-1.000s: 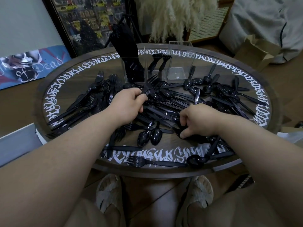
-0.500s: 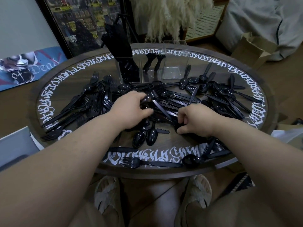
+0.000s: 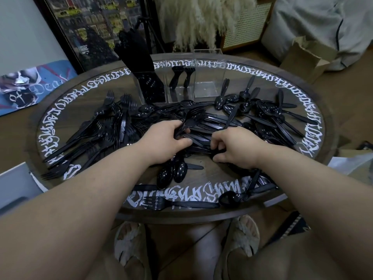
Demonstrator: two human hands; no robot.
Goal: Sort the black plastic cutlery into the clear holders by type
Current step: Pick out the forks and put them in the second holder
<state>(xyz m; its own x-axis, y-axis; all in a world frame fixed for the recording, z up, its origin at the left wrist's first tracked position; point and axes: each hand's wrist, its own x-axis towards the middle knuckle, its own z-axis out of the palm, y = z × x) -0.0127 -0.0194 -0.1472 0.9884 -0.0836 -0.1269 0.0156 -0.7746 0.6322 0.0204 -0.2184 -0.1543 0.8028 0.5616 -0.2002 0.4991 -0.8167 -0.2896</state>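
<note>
Black plastic cutlery lies spread over the round table (image 3: 331, 126). Forks (image 3: 113, 126) are heaped at the left, spoons (image 3: 260, 110) at the right, knives (image 3: 210, 126) in the middle. My left hand (image 3: 161, 140) grips a black fork (image 3: 189, 122) above the middle pile. My right hand (image 3: 236, 148) curls its fingers round cutlery in the pile; which kind is hidden. Three clear holders stand at the back: the left holder (image 3: 149, 85) is packed with black pieces, the middle holder (image 3: 179, 87) has two pieces, the right holder (image 3: 207, 77) looks empty.
Two spoons (image 3: 171, 172) lie near the front, and a single fork (image 3: 173, 203) and spoon (image 3: 236, 197) lie at the front edge. My feet in slippers show under the table. A cardboard box (image 3: 306, 57) stands at the back right, a framed picture (image 3: 84, 25) at the back left.
My left hand has lifted a fork out of the middle pile. My right hand has shifted slightly and keeps digging in the pile.
</note>
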